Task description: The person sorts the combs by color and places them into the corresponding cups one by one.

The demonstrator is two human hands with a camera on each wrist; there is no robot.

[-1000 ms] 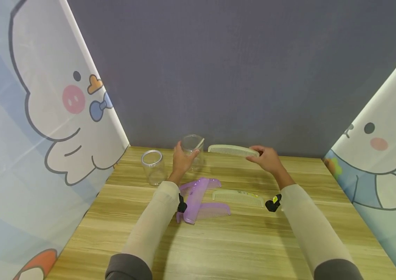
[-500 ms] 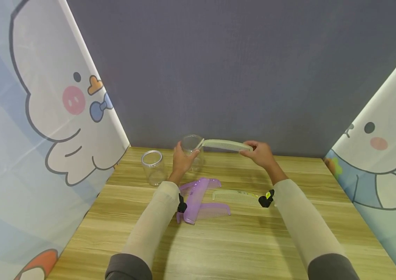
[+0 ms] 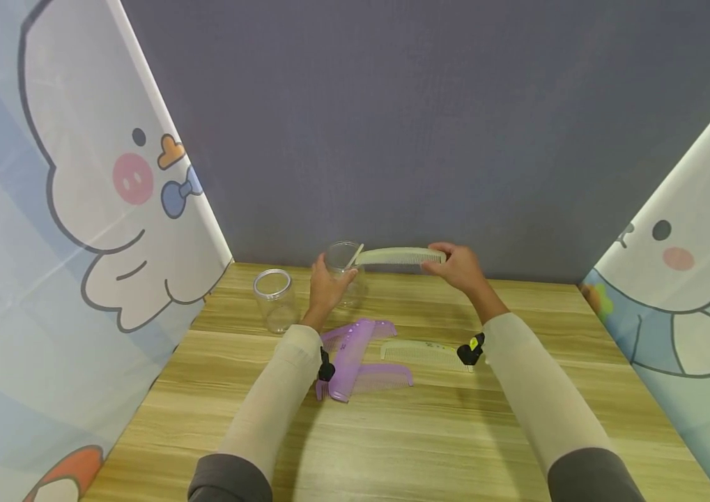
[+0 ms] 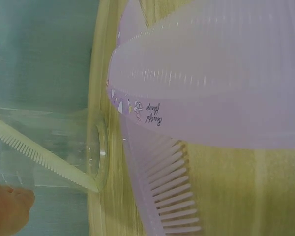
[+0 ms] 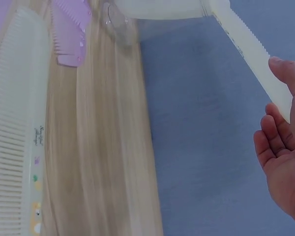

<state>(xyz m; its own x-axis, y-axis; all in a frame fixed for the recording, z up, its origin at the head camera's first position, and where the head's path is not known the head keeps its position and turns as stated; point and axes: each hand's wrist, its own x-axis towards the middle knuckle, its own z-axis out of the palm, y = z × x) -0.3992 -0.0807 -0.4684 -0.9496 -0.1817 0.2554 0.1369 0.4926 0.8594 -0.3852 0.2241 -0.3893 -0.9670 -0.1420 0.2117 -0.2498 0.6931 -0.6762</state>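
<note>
My left hand (image 3: 328, 286) grips the side of a clear jar (image 3: 350, 291) near the table's back edge. A pale green comb (image 4: 44, 155) leans inside that jar, its end rising past the rim. In my right hand (image 3: 460, 269) a second pale green comb (image 3: 400, 256) is pinched by one end, between thumb and fingers. This comb lies nearly level above the table, and its far end is at the jar's mouth; whether it touches the rim or the leaning comb I cannot tell.
Another clear jar (image 3: 274, 303) stands to the left. Purple combs (image 3: 350, 362) lie crossed in a pile in front of my left hand. To their right, a pale green comb (image 3: 420, 353) lies flat on the wooden table (image 3: 430, 439). A dark grey panel (image 3: 405, 139) rises behind.
My right hand has moved left and slightly upward, bringing its comb's far end from right of the jar to its mouth. The left hand and the jar have stayed put.
</note>
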